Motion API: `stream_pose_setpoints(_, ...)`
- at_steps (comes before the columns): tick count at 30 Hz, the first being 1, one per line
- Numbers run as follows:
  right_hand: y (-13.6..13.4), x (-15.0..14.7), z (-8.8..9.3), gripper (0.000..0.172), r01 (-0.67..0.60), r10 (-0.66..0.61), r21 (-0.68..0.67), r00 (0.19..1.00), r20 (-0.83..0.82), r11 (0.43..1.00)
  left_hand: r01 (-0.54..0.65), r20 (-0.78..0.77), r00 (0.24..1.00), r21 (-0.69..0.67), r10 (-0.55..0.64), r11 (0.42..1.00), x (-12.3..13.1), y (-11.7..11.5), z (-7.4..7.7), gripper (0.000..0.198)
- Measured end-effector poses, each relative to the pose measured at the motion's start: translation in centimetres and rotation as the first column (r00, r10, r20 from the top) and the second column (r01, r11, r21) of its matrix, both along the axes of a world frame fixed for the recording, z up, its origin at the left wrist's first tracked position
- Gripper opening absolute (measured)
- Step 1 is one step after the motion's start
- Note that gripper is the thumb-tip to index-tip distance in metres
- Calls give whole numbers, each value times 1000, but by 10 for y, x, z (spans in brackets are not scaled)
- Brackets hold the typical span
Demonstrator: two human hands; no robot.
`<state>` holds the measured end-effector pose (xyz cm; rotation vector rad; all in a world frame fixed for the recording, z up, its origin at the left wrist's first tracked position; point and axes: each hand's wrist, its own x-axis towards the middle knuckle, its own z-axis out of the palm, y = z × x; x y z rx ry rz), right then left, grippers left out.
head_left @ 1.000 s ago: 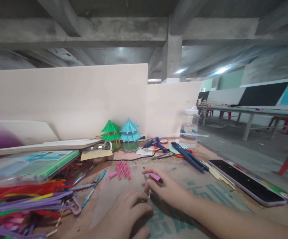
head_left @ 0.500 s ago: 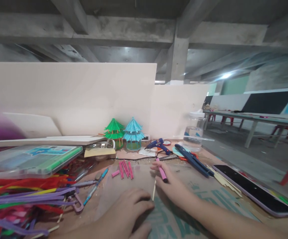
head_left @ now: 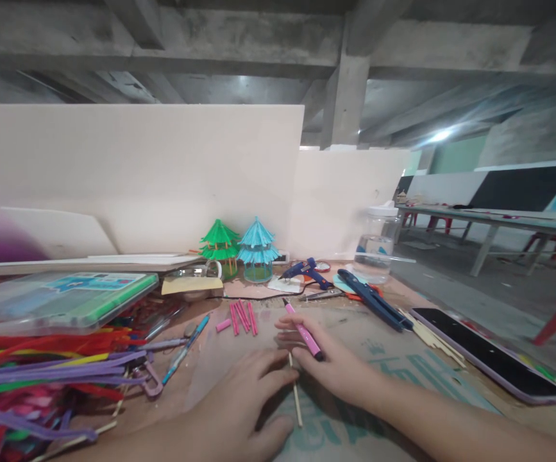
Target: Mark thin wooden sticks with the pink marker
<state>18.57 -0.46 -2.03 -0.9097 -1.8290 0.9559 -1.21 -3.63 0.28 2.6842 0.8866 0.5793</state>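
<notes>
A pink marker (head_left: 303, 332) with its dark tip uncovered rests in my right hand (head_left: 333, 359), gripped by the fingers and slanting up to the left. My left hand (head_left: 253, 398) reaches in low over the board, its fingertips on a thin pale wooden stick (head_left: 297, 401) while the thumb stays apart. The stick points toward me, its far end between the two hands. Beyond the left hand lie several pink-coloured sticks (head_left: 242, 319) and a small pink marker cap (head_left: 222, 325). Under both hands is a translucent board (head_left: 220, 359) with green print.
Green (head_left: 219, 240) and blue (head_left: 257, 247) model pagodas stand behind, beside a glue gun (head_left: 306, 273). A blue cutter tool (head_left: 374, 301), a phone (head_left: 487, 353) and a water bottle (head_left: 376, 244) are right. Pipe cleaners (head_left: 56, 372) and a plastic case (head_left: 66, 301) fill the left.
The marker's dark tip now shows beyond my right fingers. The wooden stick has shifted toward me and now extends below my left fingertips. Both hands have come closer together.
</notes>
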Motion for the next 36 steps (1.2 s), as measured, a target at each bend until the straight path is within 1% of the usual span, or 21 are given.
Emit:
stream_pose_setpoints(2,1,0,-2,33,29,-29,8,999,-18,1000,1,-19,1000,-7,-1,1000,0,0,1,44)
stream_pose_setpoints(6,3,2,-2,28,110,-110,-2,991,-83,994,6,-9,1000,-10,-7,1000,2,0,2,41)
stream_pose_setpoints(8,2,3,1,32,139,-141,-31,982,-122,990,3,-8,1000,-25,-3,1000,3,0,2,41)
stream_pose_setpoints(10,2,3,4,40,152,-159,-60,977,-144,987,-15,-23,1000,-37,14,999,3,-1,3,39)
stream_pose_setpoints(13,1,4,10,46,188,-191,-37,971,-143,981,-30,-60,998,-21,29,999,4,-2,4,31)
stream_pose_setpoints(15,0,4,13,40,227,-224,16,969,-107,974,-30,-75,997,-8,30,1000,4,-2,5,28)
stream_pose_setpoints(17,0,4,15,29,263,-261,52,964,-43,963,-35,-84,996,-11,34,999,4,-1,4,28)
stream_pose_setpoints(18,0,4,16,24,280,-280,51,960,-10,959,-38,-89,995,-15,36,999,4,0,3,28)
stream_pose_setpoints(20,-1,3,18,19,300,-300,18,952,56,954,-43,-87,995,-15,42,999,3,2,0,26)
stream_pose_setpoints(22,-2,3,19,16,288,-285,-42,957,52,957,-46,-69,997,-5,46,999,2,3,-2,23)
stream_pose_setpoints(26,-2,3,17,15,211,-216,-127,976,-28,969,-22,-40,999,6,22,1000,2,4,-2,19)
stream_pose_setpoints(28,-3,2,15,18,162,-172,-137,983,-60,977,-8,-31,999,9,9,1000,2,4,-1,20)
stream_pose_setpoints(32,-4,2,12,24,23,-32,-128,997,-74,991,-18,-30,999,21,19,1000,3,4,-1,20)
stream_pose_setpoints(36,-5,3,9,28,-38,30,-129,997,-67,991,-42,-42,998,34,44,999,3,4,-3,24)
